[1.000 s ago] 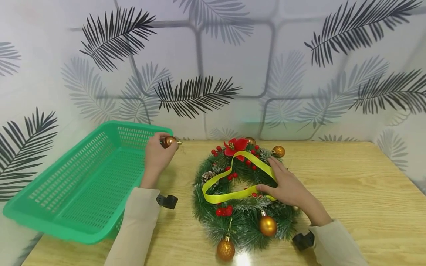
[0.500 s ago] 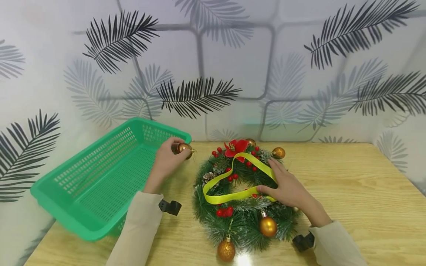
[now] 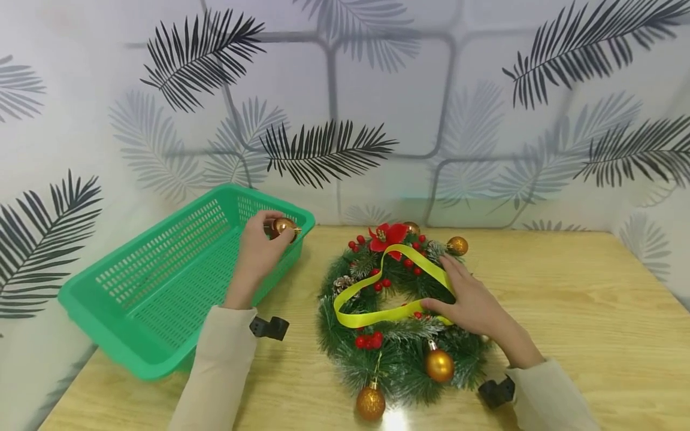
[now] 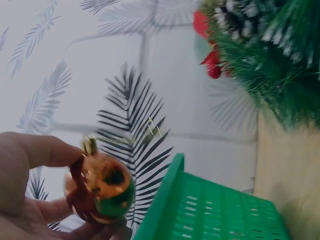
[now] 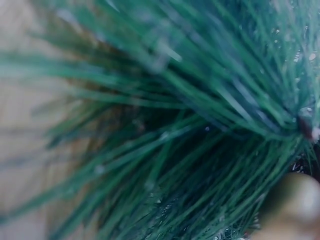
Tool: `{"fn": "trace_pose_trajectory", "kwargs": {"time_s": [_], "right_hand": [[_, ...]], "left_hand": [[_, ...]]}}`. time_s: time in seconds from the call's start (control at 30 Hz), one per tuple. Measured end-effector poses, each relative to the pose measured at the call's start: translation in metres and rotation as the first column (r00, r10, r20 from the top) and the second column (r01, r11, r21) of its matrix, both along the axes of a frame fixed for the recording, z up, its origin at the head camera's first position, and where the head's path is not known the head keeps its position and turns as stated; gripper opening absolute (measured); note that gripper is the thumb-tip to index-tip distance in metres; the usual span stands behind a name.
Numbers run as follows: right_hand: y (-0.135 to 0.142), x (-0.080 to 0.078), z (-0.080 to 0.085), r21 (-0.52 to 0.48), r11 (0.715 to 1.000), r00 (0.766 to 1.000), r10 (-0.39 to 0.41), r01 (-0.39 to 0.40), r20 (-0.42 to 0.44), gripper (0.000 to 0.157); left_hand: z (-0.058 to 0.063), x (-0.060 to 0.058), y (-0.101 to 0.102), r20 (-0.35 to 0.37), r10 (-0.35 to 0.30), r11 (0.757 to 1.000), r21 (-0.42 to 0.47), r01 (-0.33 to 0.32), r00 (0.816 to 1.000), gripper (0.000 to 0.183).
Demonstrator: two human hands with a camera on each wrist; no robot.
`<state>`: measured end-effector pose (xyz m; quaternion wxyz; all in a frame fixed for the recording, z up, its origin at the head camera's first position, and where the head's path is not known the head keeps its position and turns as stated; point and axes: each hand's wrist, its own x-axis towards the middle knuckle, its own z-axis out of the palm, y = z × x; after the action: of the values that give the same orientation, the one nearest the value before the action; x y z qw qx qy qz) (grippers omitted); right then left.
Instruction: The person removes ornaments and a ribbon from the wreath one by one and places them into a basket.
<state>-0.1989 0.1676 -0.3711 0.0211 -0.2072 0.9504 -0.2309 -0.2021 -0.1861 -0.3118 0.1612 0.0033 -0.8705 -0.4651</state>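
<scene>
In the head view my left hand [image 3: 259, 245] holds a shiny copper-gold bauble [image 3: 283, 227] over the far right rim of a green plastic basket [image 3: 102, 329]. The left wrist view shows the bauble [image 4: 107, 187] between thumb and fingers, its gold cap and thin loop of thread pointing up. My right hand [image 3: 474, 299] rests with extended fingers on the right side of a green Christmas wreath [image 3: 345, 359]. A yellow ribbon [image 3: 366, 318] loops across the wreath's middle and runs under that hand. In the right wrist view, blurred green needles [image 5: 200, 120] fill most of the frame.
The wreath carries a red flower [image 3: 387, 235], red berries [image 3: 369, 341], a pine cone [image 3: 343, 285] and several gold baubles, one [image 3: 371, 402] lying at its front edge. Everything stands on a wooden table [image 3: 566, 311] against a leaf-patterned wall [image 3: 377, 96].
The basket has shifted to the right, closer to the wreath. My left hand, still holding the bauble, went right and then slightly back and up. The right hand has stayed on the wreath.
</scene>
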Motion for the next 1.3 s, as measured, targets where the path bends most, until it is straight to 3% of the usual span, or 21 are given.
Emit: {"fn": "trace_pose_trajectory", "kwargs": {"time_s": [0.2,0.37,0.83,1.3], "right_hand": [[-0.001,-0.001,0.003,0.001,1.000,1.000,0.008,-0.008,-0.004,0.096],[-0.001,0.000,0.004,-0.001,1.000,1.000,0.010,-0.010,0.000,0.096],[0.000,-0.002,0.002,-0.002,1.000,1.000,0.019,-0.019,0.005,0.097],[0.000,-0.002,0.000,-0.015,1.000,1.000,0.024,-0.024,-0.010,0.096]], "left_hand": [[0.006,0.006,-0.011,0.029,0.064,0.997,-0.032,-0.064,0.997,0.040],[0.009,0.008,-0.016,0.060,0.071,0.997,-0.025,-0.070,0.996,0.043],[0.008,0.010,-0.033,0.054,0.142,0.983,-0.122,-0.135,0.988,0.042],[0.000,0.009,-0.030,0.101,0.148,0.974,-0.186,-0.128,0.984,0.045]]}}
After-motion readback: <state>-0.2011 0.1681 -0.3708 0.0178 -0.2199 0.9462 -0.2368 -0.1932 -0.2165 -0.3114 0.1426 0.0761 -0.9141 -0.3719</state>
